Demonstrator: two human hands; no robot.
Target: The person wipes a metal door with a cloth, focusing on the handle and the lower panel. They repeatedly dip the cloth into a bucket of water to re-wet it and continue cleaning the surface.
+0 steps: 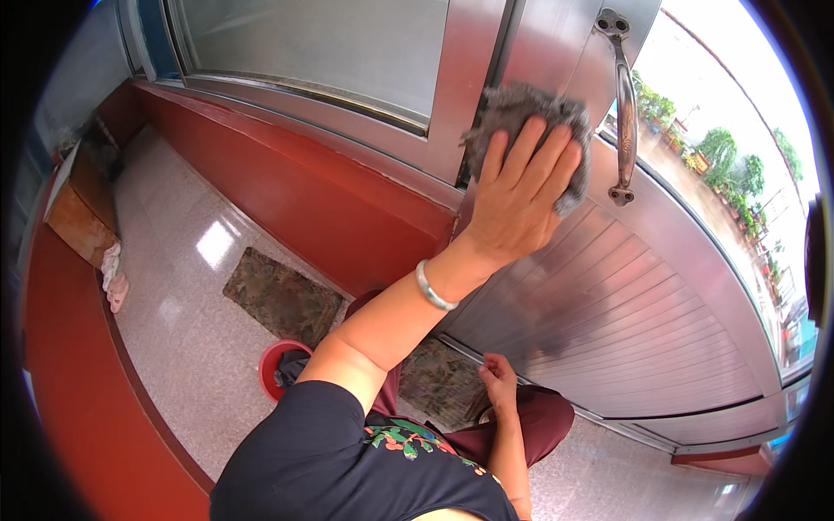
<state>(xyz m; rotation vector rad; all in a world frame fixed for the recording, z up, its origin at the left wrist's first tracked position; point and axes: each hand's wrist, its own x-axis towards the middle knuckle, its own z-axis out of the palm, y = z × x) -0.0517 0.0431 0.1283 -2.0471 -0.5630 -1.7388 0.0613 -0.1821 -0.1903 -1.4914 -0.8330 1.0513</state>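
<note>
My left hand (521,189), with a pale jade-like bangle (435,286) on its wrist, presses a shaggy grey cloth (528,104) flat against the metal door (625,273). The cloth covers part of the door's upright frame, just left of an ornate metal pull handle (627,124). The fingers lie spread over the cloth; the thumb is hidden. Lower down, my right hand (500,381) hovers by my bent right knee, close to the door's ribbed lower panel. Its fingers are loosely curled and nothing shows in them.
A red bucket (268,371) with dark cloth inside stands left of my body. Patterned mats (280,296) lie on the speckled floor (169,338). A red ledge (293,189) runs below the window (313,58). Pink slippers (116,292) sit beside a wooden box (81,202). Potted plants (717,150) show outside.
</note>
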